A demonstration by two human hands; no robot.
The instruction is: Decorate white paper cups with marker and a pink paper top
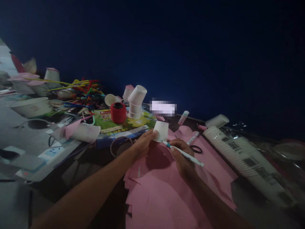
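My left hand [145, 142] grips a small white paper cup [162, 129] by its left side, above the pink paper sheets [164, 197]. In my right hand [183, 157] is a white marker [188, 156] with a teal band near its tip. The marker's tip meets or nearly meets the lower edge of the cup; I cannot tell whether it touches. Beyond my right fingers lie scissors with dark handles [196, 149] and another white marker or tube [192, 138].
A long sleeve of stacked paper cups [247, 162] lies at the right. Behind my left hand stand a red thread spool [118, 112] and a cup stack [136, 101] on a green packet [102, 122]. Pipe cleaners [88, 89], a power strip [51, 157] and a glue stick [183, 117] lie around.
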